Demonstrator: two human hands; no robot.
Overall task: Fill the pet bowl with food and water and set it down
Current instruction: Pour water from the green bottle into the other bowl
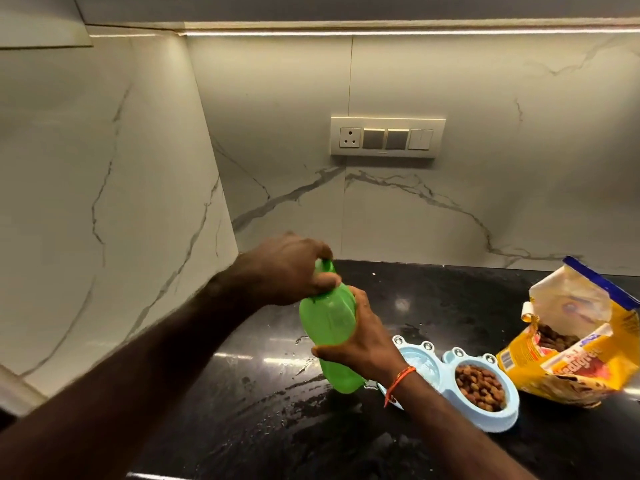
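Bottle [329, 327] in green plastic stands upright on the dark surface [433, 299], and both hands are clamped on it. The left hand [287, 268] curls over its cap, the right hand [363, 341] wraps the body lower down, probably to keep it steady while the cap is turned; I cannot tell if the cap is going on or off. The pet bowl [498, 419], pale blue with two cups, lies on the surface just to the right of the bottle, partly behind the right wrist. Its right cup holds brown kibble [479, 386]; the left cup seems to have some water, though this is hard to see. An open yellow food bag [585, 358] leans further right, mouth toward the bowl. The surface around the bottle looks wet.
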